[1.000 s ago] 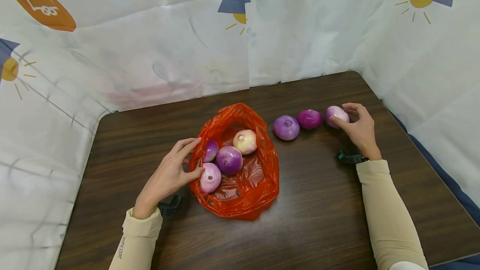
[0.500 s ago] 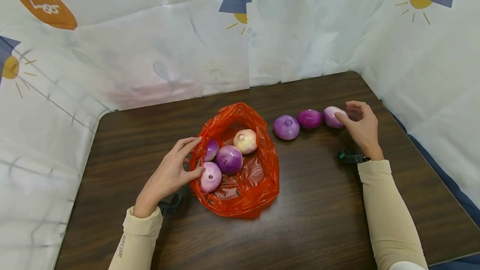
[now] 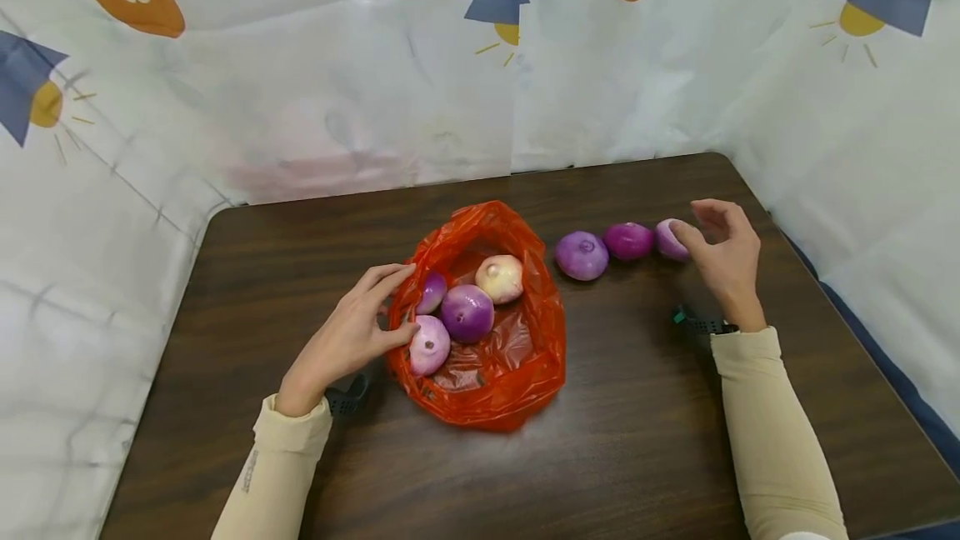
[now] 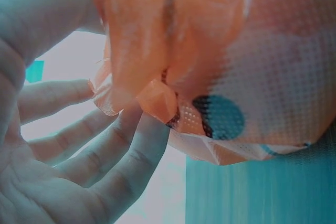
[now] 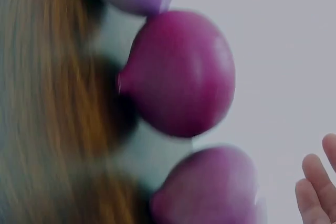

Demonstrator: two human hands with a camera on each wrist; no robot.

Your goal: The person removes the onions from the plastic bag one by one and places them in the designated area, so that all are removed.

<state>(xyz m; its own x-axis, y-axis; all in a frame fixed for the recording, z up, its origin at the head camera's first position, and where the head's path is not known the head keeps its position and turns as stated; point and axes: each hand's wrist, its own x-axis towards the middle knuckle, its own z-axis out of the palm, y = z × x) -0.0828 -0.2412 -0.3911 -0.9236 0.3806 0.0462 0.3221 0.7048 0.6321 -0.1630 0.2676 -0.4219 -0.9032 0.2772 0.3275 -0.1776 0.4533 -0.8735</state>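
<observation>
Small dark lettering (image 3: pixel 250 472) runs along the beige left sleeve (image 3: pixel 276 486), too blurred to read. Two dark round marks (image 4: pixel 226 116) show on the red plastic bag (image 3: pixel 480 413) in the left wrist view.

The person's left grip (image 3: pixel 351 330), a bare hand, holds the bag's left rim: thumb and index finger reach it at two spots, set apart, and in the left wrist view folds of plastic hide several fingertips. Four onions sit inside the bag: a pink-white onion (image 3: pixel 430 347) just beside the left thumb, a half-hidden purple onion (image 3: pixel 432 293) against the left wall, a deep purple onion (image 3: pixel 467 313) near the middle and a cream onion (image 3: pixel 499 278) towards the far side.

Three more lie in a row on the dark wood-grain worktop (image 3: pixel 615 423), right of the bag: a broad violet onion (image 3: pixel 582 256), a magenta onion (image 3: pixel 628 241) and a light purple onion (image 3: pixel 669 241). The right grip (image 3: pixel 724 263) is loose and empty, thumb and fingers parted, at the right side of the light purple onion; its thumb overlaps that onion in the head view, though whether they touch cannot be told. That makes seven onions, one bag and two black wristbands (image 3: pixel 348 396), one per wrist.
</observation>
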